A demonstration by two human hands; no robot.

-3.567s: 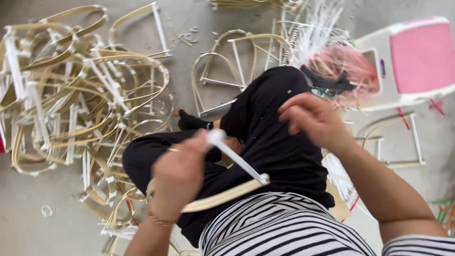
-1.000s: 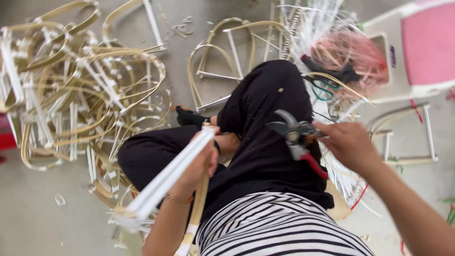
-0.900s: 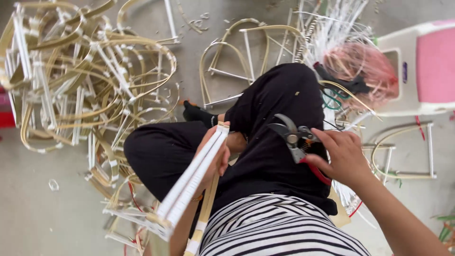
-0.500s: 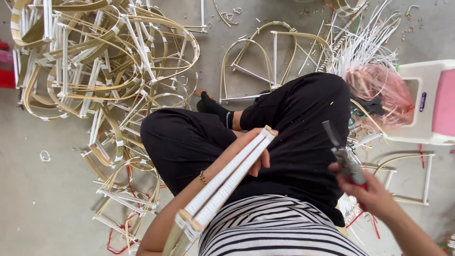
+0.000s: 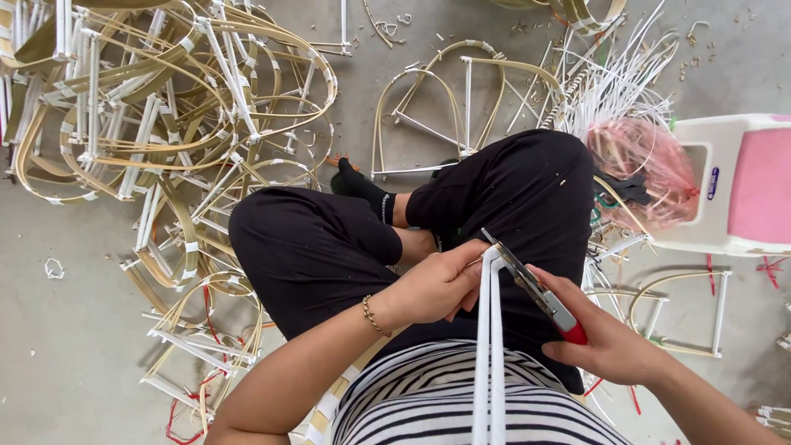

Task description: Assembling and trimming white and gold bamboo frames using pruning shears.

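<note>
I sit cross-legged on the floor in black trousers. My left hand [image 5: 435, 286] grips a frame of white-wrapped rods [image 5: 491, 354] near its top end; the rods run down toward my striped shirt. My right hand [image 5: 601, 338] holds red-handled pliers [image 5: 535, 290], whose metal jaws touch the rods' top end just above my left fingers.
A big heap of bent cane and white-rod frames [image 5: 165, 124] lies at the left. One arched frame [image 5: 445, 107] rests beyond my knees. Loose white rods [image 5: 618, 82], a pink net bundle [image 5: 643, 165] and a white-and-pink stool [image 5: 737, 189] are at the right.
My left hand swung the white rods from a slant to upright in front of me. My right hand picked up the pliers and brought them leftward onto the rods' top end.
</note>
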